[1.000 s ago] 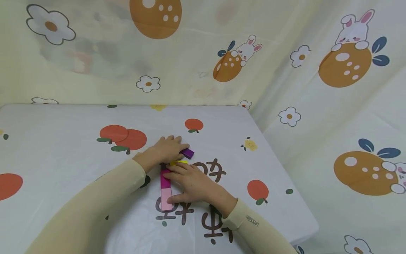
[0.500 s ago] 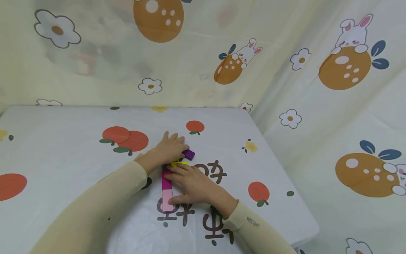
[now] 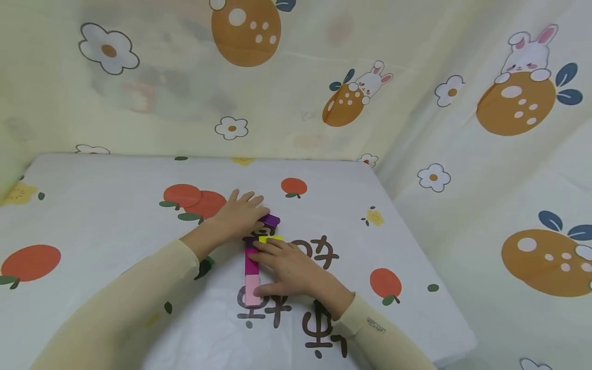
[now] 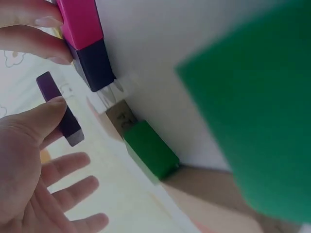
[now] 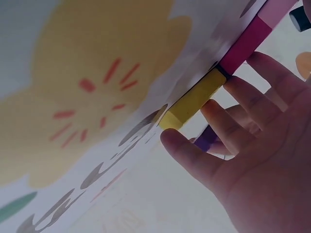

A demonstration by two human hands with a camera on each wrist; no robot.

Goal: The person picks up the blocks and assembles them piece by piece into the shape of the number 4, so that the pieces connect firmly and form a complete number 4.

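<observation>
My left hand point(image 3: 238, 216) pinches a purple block point(image 3: 270, 221) between thumb and finger, its other fingers spread. In the left wrist view, the purple block point(image 4: 60, 109) is seen under the thumb, apart from the row. My right hand point(image 3: 296, 270) rests along the lined-up blocks with spread, fairly straight fingers. A pale pink block point(image 3: 252, 294), a magenta block point(image 3: 252, 264) and a dark navy block point(image 3: 250, 242) form a straight row. From its far end a yellow block point(image 3: 270, 239) points right, as a corner. The right fingertips touch the yellow block point(image 5: 194, 99).
A green block point(image 4: 150, 150) lies on the table left of the row, beside my left forearm. A large blurred green shape point(image 4: 257, 107) fills the left wrist view's right side. The white table cover point(image 3: 115, 205) carries printed fruit and lettering; a patterned curtain point(image 3: 296, 92) hangs behind.
My left hand has moved left with the purple block, which now sits straight beyond the yellow block. The right hand and the row stay put; the head view has turned slightly left.
</observation>
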